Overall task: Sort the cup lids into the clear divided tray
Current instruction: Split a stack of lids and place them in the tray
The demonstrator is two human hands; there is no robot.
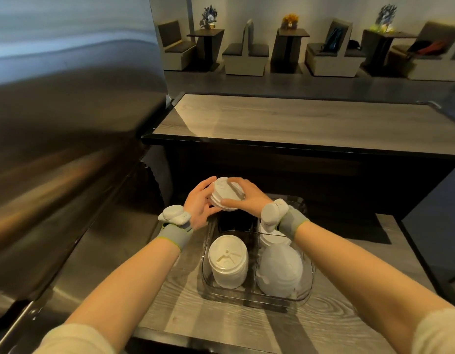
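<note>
A stack of white cup lids [226,193] is held between my left hand [199,203] and my right hand [247,198], above the far left compartment of the clear divided tray [249,301]. That compartment looks dark and I cannot see lids in it. In the near left compartment stands a stack of flat white lids [228,261]. Domed white lids [280,270] fill the near right compartment. More white lids [273,240] lie in the far right compartment, partly hidden by my right wrist.
The tray rests on a grey wood-grain counter [195,310]. A large stainless steel surface [55,149] rises close on the left. Behind the tray stands a higher dark counter with a wood top [298,123]. Booth seats and small tables are far back.
</note>
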